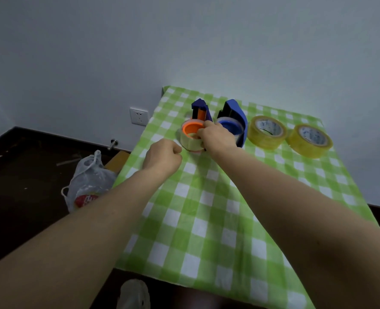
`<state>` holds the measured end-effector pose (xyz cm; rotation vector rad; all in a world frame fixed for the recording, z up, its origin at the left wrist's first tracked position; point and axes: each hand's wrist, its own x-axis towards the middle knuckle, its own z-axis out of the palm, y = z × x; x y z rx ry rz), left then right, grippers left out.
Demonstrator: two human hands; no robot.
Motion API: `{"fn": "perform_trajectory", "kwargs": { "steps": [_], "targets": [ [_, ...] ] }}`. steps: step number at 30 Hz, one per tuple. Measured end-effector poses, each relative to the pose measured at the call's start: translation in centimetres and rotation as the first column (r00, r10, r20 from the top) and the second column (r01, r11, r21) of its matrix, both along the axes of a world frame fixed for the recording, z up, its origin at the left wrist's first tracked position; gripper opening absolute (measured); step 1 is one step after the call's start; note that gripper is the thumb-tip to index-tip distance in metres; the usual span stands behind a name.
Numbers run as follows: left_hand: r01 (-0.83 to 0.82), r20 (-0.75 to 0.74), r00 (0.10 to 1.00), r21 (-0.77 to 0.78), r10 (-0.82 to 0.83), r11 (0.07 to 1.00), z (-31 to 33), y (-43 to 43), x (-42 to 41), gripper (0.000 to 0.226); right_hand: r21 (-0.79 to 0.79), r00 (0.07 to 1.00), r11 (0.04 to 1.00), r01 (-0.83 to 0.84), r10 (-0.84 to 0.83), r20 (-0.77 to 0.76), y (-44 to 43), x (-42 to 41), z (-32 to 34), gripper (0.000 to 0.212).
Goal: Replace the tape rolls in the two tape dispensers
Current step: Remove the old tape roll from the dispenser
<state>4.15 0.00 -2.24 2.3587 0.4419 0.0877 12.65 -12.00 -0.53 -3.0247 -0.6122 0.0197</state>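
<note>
The first swap was in hand. The right hand (215, 136) gripped the old roll (190, 145) on the orange-hubbed dispenser (201, 110). The left hand (164, 155), just left of it, was a fist, seemingly empty. Next, the roll probably needed lifting off while the left steadied the dispenser. Fresh rolls (267, 132) lay to the right hand's right.
</note>
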Motion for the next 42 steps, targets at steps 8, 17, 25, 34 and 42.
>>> {"fn": "perform_trajectory", "kwargs": {
  "steps": [8,17,25,34,42],
  "targets": [
    [-0.044,0.018,0.999,-0.006,0.044,0.999,1.6,-0.3,-2.6,0.032,-0.038,0.973,0.979,-0.203,0.206,0.102,-1.4,-4.2,2.4,0.034],
    [-0.02,0.004,1.0,-0.116,0.021,0.993,3.6,-6.3,-10.3,0.028,-0.05,0.954,0.963,-0.267,0.271,0.128,-10.2,-14.0,3.5,0.029],
    [0.104,-0.04,0.993,-0.176,-0.113,0.979,2.4,-13.4,-16.3,0.028,-0.082,0.989,0.987,-0.136,0.14,0.053,-19.3,-21.6,2.4,0.027],
    [0.096,-0.057,0.992,-0.235,-0.113,0.967,2.1,-16.9,-16.8,0.043,0.147,0.998,0.988,-0.047,0.054,-0.042,-22.8,-23.8,0.6,0.03],
    [0.355,0.194,0.9,0.194,-0.391,0.914,1.5,-19.4,-16.9,0.029,0.507,0.952,0.81,0.295,-0.293,-0.087,-23.4,-23.2,0.7,0.049]
  ]
}}
